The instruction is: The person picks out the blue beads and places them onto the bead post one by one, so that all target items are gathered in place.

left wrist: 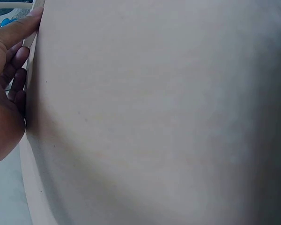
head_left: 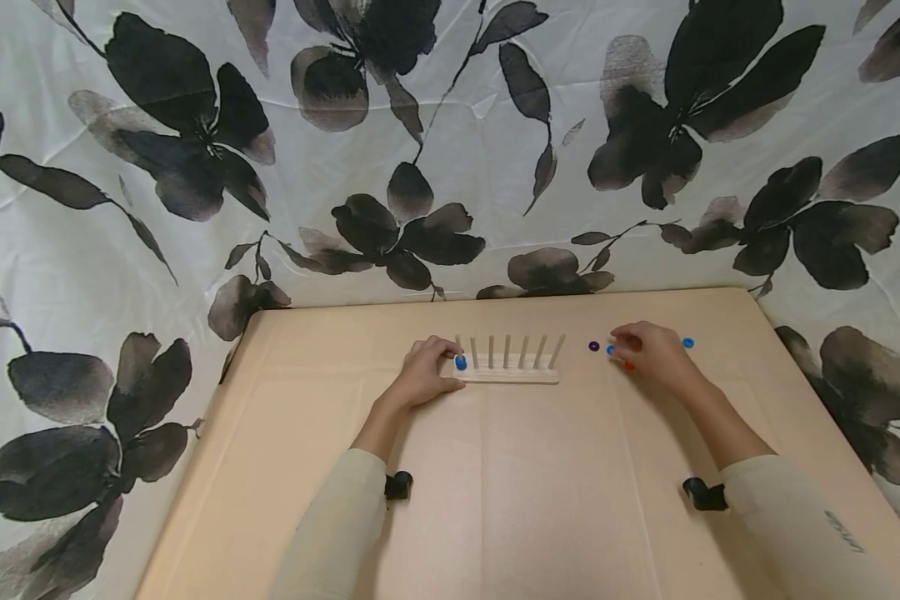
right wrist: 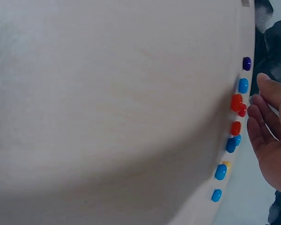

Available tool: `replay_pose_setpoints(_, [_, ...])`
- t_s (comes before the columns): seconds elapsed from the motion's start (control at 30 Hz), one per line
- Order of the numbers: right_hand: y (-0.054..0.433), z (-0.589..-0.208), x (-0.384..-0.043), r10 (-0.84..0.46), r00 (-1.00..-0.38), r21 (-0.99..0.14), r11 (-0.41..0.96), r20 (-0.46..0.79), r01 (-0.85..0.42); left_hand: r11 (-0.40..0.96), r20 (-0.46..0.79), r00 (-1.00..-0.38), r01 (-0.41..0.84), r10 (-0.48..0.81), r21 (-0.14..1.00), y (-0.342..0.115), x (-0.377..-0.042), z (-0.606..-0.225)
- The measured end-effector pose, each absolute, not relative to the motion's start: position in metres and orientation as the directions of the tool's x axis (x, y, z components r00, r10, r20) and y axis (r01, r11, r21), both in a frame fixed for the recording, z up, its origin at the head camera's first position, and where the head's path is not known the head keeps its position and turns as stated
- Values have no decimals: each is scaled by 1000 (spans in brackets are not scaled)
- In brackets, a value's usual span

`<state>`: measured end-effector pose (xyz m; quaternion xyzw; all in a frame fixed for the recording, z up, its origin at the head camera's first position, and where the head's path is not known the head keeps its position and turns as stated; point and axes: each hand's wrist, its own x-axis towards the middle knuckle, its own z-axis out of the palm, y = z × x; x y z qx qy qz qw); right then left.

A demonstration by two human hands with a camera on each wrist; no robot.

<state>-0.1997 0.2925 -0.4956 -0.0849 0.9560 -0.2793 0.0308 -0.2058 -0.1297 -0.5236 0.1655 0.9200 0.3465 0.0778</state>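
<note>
A small wooden peg rack [head_left: 510, 375] with several upright pegs stands near the far side of the table. My left hand [head_left: 425, 369] grips its left end, the thumb at the front and the fingers behind. Blue beads [head_left: 461, 362] sit on the leftmost peg, partly covered by the fingers. In the left wrist view, the left hand [left wrist: 9, 61] holds the rack's edge. My right hand [head_left: 652, 354] hovers over loose beads, fingers loosely bent, thumb and forefinger apart. The right wrist view shows the right hand [right wrist: 274, 131] beside red beads [right wrist: 236, 103] and blue beads [right wrist: 220, 172].
A dark purple bead [head_left: 594, 346] lies left of the right hand, and a blue bead [head_left: 688, 342] to its right. A yellow bead [right wrist: 227, 164] shows behind a blue one. Floral cloth [head_left: 390, 167] hangs behind the pale table [head_left: 540, 500].
</note>
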Motion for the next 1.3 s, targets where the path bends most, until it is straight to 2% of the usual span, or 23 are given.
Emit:
replay_pose_setpoints(0.3, [289, -507, -199, -164, -986, -539, 833, -28, -123, 693, -18, -933, 254, 360, 674, -130, -205, -522])
replay_pose_setpoints(0.53, [288, -512, -198, -168, -986, -522, 840, 7, -147, 693, -12, -931, 263, 364, 671, -131, -205, -524])
replay_pose_setpoints(1.3, [287, -510, -193, -173, -984, -523, 836, 36, -166, 690, 2, -931, 272, 366, 671, -132, -204, -525])
